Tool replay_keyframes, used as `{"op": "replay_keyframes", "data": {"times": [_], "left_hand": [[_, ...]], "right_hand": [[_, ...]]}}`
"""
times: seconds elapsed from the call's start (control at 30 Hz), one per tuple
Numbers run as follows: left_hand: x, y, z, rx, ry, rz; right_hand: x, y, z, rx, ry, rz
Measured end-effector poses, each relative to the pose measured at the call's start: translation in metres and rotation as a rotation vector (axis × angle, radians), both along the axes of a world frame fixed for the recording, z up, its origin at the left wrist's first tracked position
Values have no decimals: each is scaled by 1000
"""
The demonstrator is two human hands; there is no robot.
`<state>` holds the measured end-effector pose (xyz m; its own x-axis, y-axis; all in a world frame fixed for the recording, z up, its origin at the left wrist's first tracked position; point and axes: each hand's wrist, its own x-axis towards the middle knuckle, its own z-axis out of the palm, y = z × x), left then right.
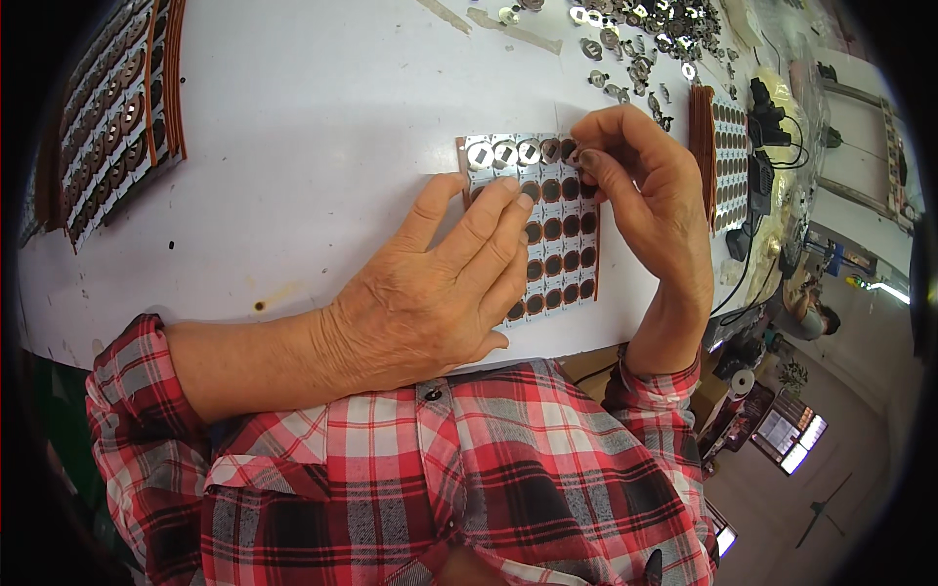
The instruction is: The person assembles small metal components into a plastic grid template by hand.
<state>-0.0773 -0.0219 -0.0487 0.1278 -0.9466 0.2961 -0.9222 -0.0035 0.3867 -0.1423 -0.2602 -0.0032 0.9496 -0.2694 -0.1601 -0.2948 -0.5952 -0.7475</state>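
Note:
A panel of small circuit boards (560, 244) lies on the white table in front of me, with rows of dark round pads. Along its far row, several silvery round metal clips (504, 153) sit on the pads. My left hand (420, 278) rests across the panel's left side, fingers stretched out and covering part of the rows. At the far right corner, my right hand (657, 195) pinches a small metal clip (575, 156) between thumb and index finger, over the end of the far row. The fingers partly hide that clip.
Loose metal clips (664, 34) lie heaped at the far right. Stacked panels (117, 122) stand at the left, with another stack (729, 166) on the right. Beside it are black plugs and cables (768, 127). Another person (806, 314) is in the background.

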Motion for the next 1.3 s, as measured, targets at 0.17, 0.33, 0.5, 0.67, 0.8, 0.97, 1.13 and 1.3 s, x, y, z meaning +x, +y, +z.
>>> {"op": "replay_keyframes", "data": {"times": [0.17, 0.33, 0.5, 0.67, 0.8, 0.97, 1.13, 1.3], "left_hand": [[0, 0, 0, -12, 17, -1], [0, 0, 0, -1, 39, -6], [-1, 1, 2, 6, 44, -5], [3, 1, 3, -11, 87, -9], [3, -1, 1, -3, 99, -1], [2, 1, 5, 18, 66, -5], [4, 2, 6, 22, 18, -18], [-1, 6, 4, 19, -15, 13]], "right_hand": [[7, 0, 0, -91, -54, 111], [-9, 17, -23, -166, -233, -76], [-13, 29, -36, -105, -337, -251], [-10, 27, -36, -82, -343, -243], [-11, 25, -36, -73, -316, -245], [-11, 31, -36, -347, -366, -134], [-10, 18, -36, -210, -389, -242], [4, -13, -37, -402, -385, -251]]}}
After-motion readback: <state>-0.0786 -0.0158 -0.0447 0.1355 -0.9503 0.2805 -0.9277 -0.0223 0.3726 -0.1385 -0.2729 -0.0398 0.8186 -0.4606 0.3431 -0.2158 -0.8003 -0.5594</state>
